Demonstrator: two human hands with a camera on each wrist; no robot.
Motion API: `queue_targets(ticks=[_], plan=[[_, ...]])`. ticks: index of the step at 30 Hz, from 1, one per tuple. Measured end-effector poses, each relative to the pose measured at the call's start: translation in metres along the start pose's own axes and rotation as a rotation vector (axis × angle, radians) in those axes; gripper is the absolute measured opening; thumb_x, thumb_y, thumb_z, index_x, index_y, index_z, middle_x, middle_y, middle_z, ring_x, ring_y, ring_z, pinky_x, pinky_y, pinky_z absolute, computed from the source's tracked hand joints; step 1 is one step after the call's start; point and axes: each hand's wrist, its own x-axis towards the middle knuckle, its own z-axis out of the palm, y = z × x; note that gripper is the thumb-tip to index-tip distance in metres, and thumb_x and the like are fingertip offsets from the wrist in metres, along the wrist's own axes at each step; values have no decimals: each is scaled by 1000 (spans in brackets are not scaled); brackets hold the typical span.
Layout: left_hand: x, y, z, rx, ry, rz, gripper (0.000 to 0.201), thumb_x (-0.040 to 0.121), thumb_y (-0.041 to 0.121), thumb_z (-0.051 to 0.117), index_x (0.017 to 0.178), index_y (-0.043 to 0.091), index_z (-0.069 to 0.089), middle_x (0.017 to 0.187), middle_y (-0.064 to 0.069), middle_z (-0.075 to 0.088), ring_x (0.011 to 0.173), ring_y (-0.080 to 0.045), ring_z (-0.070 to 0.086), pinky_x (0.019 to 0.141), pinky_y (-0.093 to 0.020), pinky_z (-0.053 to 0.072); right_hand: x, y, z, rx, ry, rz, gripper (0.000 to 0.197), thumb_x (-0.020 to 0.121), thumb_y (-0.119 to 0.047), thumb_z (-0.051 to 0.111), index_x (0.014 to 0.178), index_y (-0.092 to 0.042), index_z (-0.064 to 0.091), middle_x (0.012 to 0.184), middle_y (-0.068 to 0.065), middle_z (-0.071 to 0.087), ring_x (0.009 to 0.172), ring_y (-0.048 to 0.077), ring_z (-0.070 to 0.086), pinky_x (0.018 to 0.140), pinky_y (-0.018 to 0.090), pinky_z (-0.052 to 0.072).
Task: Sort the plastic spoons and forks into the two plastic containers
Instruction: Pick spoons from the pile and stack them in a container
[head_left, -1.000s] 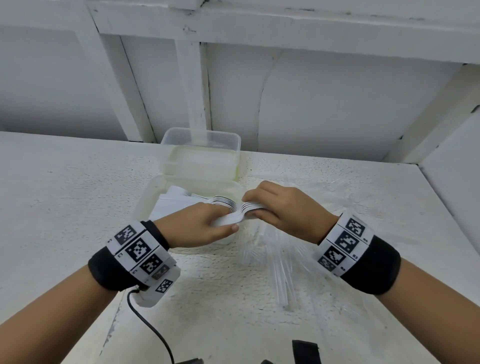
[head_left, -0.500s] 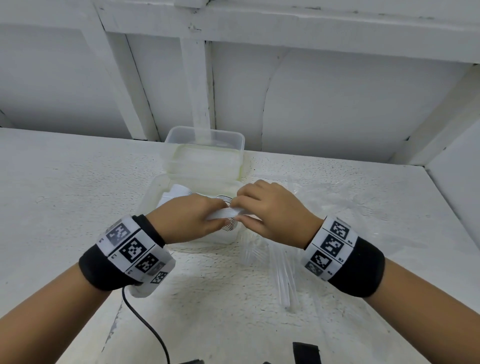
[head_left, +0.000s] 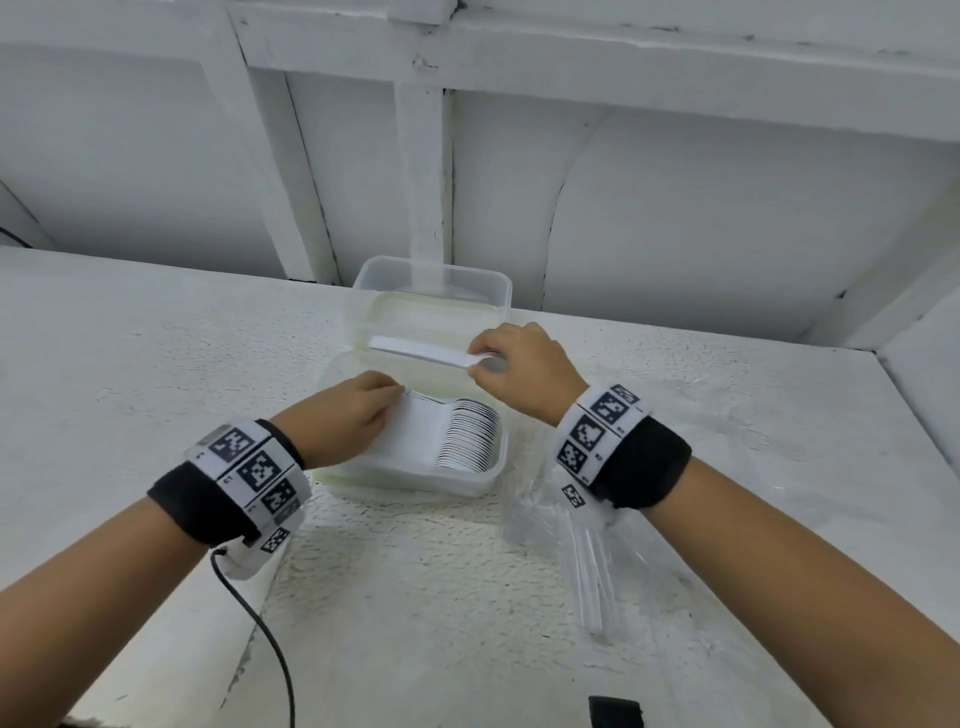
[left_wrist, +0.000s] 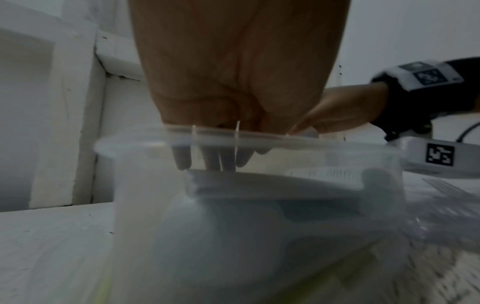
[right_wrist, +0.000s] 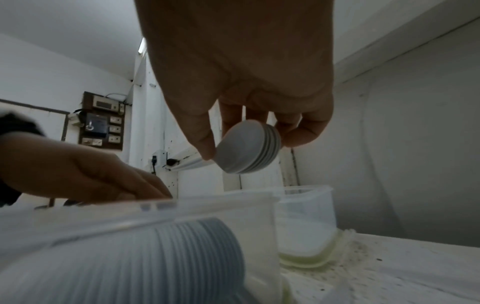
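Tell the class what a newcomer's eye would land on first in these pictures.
Probably the right hand, pinching a small nested stack of white spoons by the bowls above the far container. Next, the long row of spoons packed in the near container, the left hand resting on their handles.

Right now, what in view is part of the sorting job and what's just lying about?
Job:
- near container, full of nested white spoons
- far container
- small spoon stack, pinched by the right hand over the containers
- left hand, fingers on the stored spoons' handles
- clear cutlery pile on the table

Lying about:
- black cable
- dark object at the table's front edge
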Motion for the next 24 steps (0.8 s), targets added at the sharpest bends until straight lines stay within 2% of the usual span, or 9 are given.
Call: queue_targets(ticks=[2,4,9,11,14,17,20,22,24], plan=[[0,3,2,58,-1,14,58,93,32,18,135,5,47,135,-14,46,119,-31,46,101,-37,37,6,-13,7,-61,-21,-17,30,92,-31,50,119,-23,59,122,-3,58,117,26,42,96,40,35],[1,-1,6,65,41,38,74,82,41,11,123,2,59,119,-20,56,102,-39,54,88,-47,46,11,-22,17,-99,-24,-19,30,92,-31,49,120,-24,58,123,-3,58,117,26,41,93,39,33],[0,-4,12,51,60,55,63,81,31,18,105,-1,67,100,-21,60,80,-39,58,71,-49,52,12,-31,36,-135,-9,-23,29,93,-28,47,120,-22,54,120,-2,58,114,27,42,86,37,35],[-1,-2,11,34,44,33,60,80,28,20,102,0,68,99,-21,58,81,-41,57,70,-50,52,10,-31,42,-181,-16,-50,28,93,-27,46,119,-22,53,120,-2,58,113,27,43,85,38,37],[-4,2,10,33,57,-18,57,80,27,22,104,1,67,104,-20,57,89,-44,53,79,-49,49,6,-30,48,-226,-18,-62,27,92,-22,44,118,-20,53,117,1,58,110,27,45,77,35,37],[-4,3,10,26,66,-11,69,76,35,14,111,2,65,108,-18,56,96,-42,51,83,-48,47,3,-30,51,-275,-23,-52,24,91,-15,44,113,-16,54,102,3,60,102,27,50,63,29,31],[-3,1,10,0,30,-6,65,79,33,18,107,1,67,102,-18,58,91,-41,55,80,-48,49,5,-31,48,-292,-79,-14,20,91,-10,44,105,-13,58,83,3,53,85,27,57,50,24,25],[-4,-1,10,-29,4,-18,65,80,33,19,109,0,67,103,-19,59,92,-41,56,81,-46,49,9,-30,43,-287,-125,-11,23,92,-13,45,109,-14,61,93,4,60,86,27,58,58,23,35],[-4,1,9,-56,60,-1,61,83,32,22,111,1,66,105,-18,60,95,-39,56,84,-43,47,12,-29,38,-268,-164,-10,24,93,-20,48,112,-16,62,105,5,63,95,27,60,68,27,40]])
